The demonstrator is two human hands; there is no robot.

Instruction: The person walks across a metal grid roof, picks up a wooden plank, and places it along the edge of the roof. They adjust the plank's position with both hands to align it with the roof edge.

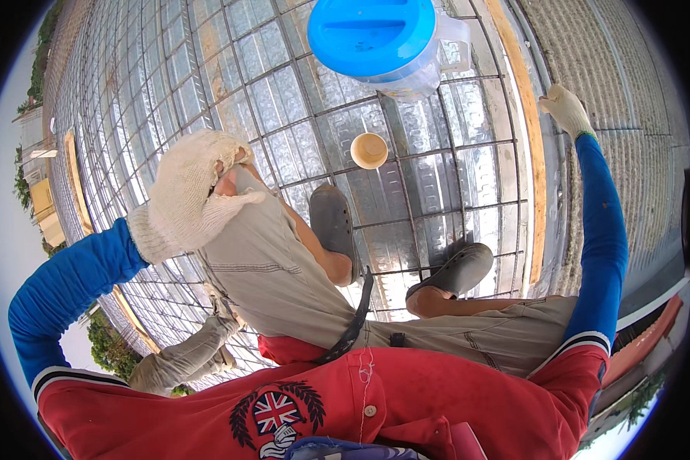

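Note:
My left hand (pixel 195 192), in a worn cream knit glove with bare fingertips showing, rests at my bent knee. Its fingers curl loosely with the thumb apart, and I see nothing held in them. Out to the right, my right hand (pixel 567 111) wears a similar glove and is closed beside a wooden board (pixel 525 138); no object shows in it. Ahead of my feet, a small tan cup (pixel 369 151) stands upright on the metal decking. Beyond it is a clear plastic pitcher (pixel 414 83) with a handle and a blue lid (pixel 372 34). Neither hand touches these.
A grid of steel rebar (pixel 284 61) crosses the shiny metal decking (pixel 330 84). My grey clogs (pixel 332 222) are set among the bars. Corrugated roofing (pixel 621 77) lies past the board. Greyish cloth (pixel 184 356), unclear in kind, shows at lower left. Trees and buildings stand beyond the left edge.

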